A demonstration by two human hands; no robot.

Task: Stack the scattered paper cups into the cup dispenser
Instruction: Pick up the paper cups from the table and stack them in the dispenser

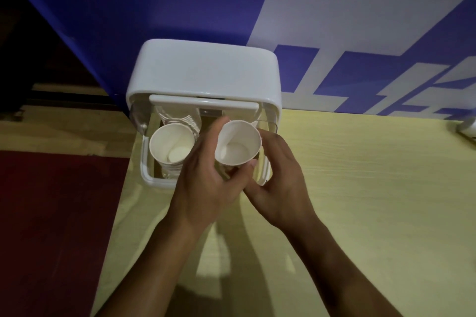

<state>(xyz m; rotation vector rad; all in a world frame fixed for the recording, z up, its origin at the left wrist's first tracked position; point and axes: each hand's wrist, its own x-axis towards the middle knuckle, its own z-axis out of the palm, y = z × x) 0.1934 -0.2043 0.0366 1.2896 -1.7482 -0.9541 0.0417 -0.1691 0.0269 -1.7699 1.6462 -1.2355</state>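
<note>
Left hand (206, 172) curled round the left side of a white paper cup (238, 144), while right hand (279, 183) gripped its right side and base. Mouth up and slightly tilted, the cup hung over the right bay of the white plastic cup dispenser (203, 69), just right of the nested white cup stack (171, 147) in the left bay.

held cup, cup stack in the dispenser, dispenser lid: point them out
held cup (237, 149), head view, its inner bottom
cup stack (172, 141), head view, inside the top cup
dispenser lid (203, 69), head view, middle of its white top
</note>
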